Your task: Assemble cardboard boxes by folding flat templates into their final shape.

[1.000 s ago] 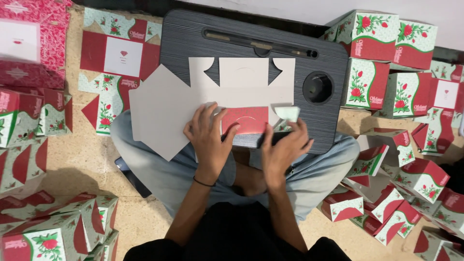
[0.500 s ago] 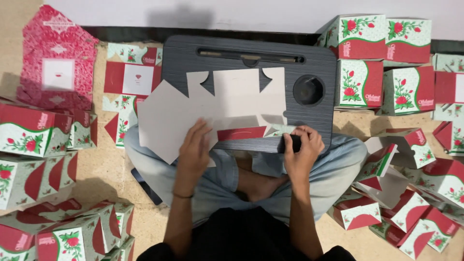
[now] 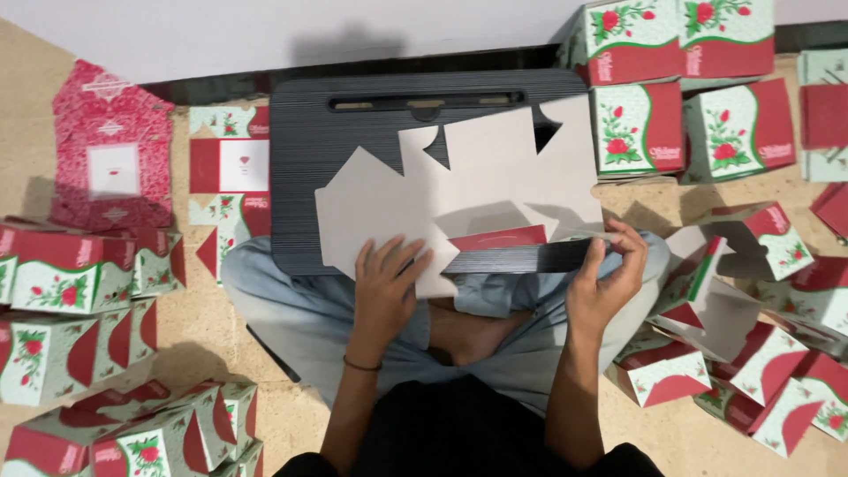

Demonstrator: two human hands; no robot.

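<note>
lap desk (image 3: 300, 168) partly hidden, boxes (image 3: 826, 115) cut off

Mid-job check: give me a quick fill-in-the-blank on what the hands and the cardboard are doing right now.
1. The left hand presses flat on the unfolded ____ blank.
2. The right hand pinches the blank's ____ edge.
3. The blank lies on a dark ____ across the person's legs.
4. A thin band circles the ____ wrist.

Missing words: cardboard; right; lap desk; left

Flat carton blank (image 3: 495, 190): plain grey-white inner face, one red flap showing. Lap counter (image 3: 309, 150): dark grey, fine ribbed lines. Folded boxes (image 3: 671, 79): white with red roses, green leaves, red panels. Flat pink-red patterned sheet (image 3: 110, 146). Trousers (image 3: 291, 309): light blue. Floor (image 3: 212, 344): speckled beige.
</note>
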